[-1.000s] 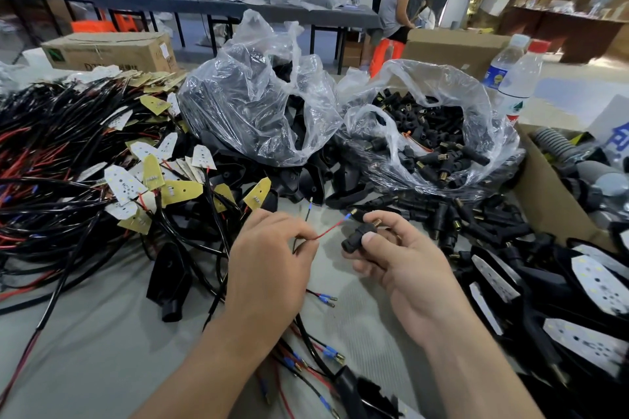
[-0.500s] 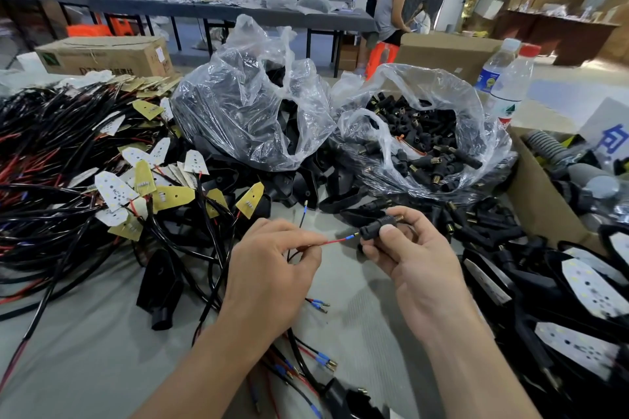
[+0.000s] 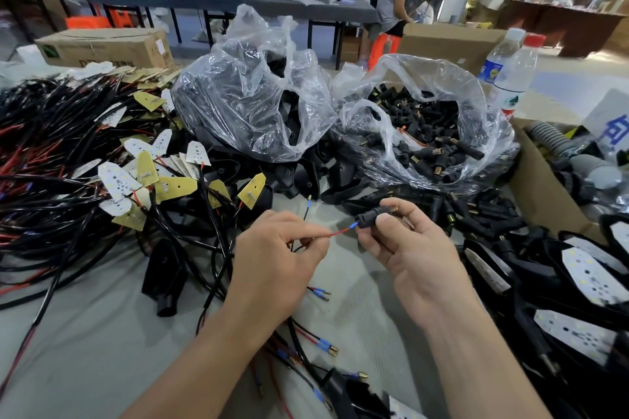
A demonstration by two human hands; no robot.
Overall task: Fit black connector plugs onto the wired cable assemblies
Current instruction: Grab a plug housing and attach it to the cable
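Right over the grey table, the person's two hands are up close together. The left hand pinches a thin red wire between thumb and forefinger, the other fingers curled under. The right hand grips a short black connector plug between thumb and fingertips, holding it nearly level just above the table, with a brass-coloured end poking out to the right. The wire's blue-sleeved tip meets the plug's left end; whether it is inside yet I cannot tell. A second thin black wire with a blue tip sticks up just behind the left hand.

Behind the hands sits an open clear plastic bag full of loose black plugs of the same sort, and more lie spilled on the table in front of it. Just left of it stands a second crumpled clear bag holding larger black plastic parts. A big tangle of black and red cables covers the left of the table, its ends carrying small white and yellow pointed circuit boards. Two clear water bottles stand at the far right, beside an open cardboard box. Several people stand at a long table at the back of the room.
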